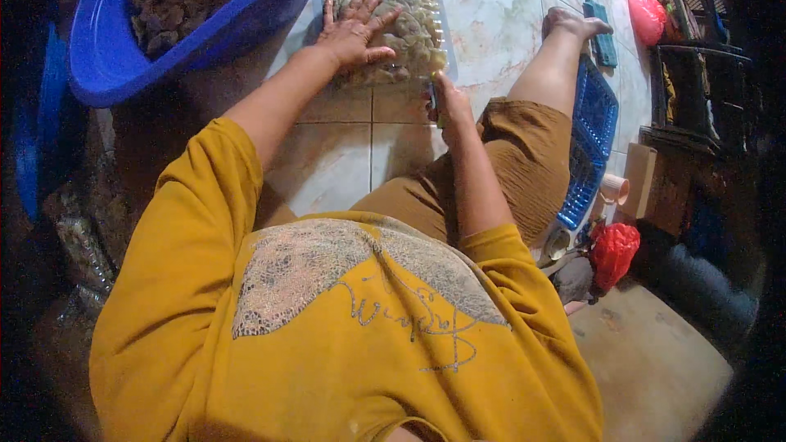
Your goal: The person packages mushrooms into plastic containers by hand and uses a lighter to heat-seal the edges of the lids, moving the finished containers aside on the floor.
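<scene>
On the tiled floor in front of me sits a clear plastic tray [450,52], filled with pale, lumpy food pieces [412,31] whose exact kind I cannot tell. My left hand [356,34] presses flat on them, fingers spread. At the tray's near right corner, my right hand [453,104] is closed around a small hand tool [435,95] with yellow-green parts. Fingers hide most of the tool, so its kind is unclear. Its tip is close to the tray's edge; whether they touch cannot be told.
A large blue plastic tub [92,64] with brown pieces [156,24] stands at the left. My outstretched leg [540,70] lies right of the tray, beside blue plastic baskets [595,107]. Farther right are a black rack [688,52], a pink-red bag [646,17] and a red plastic bag [614,255].
</scene>
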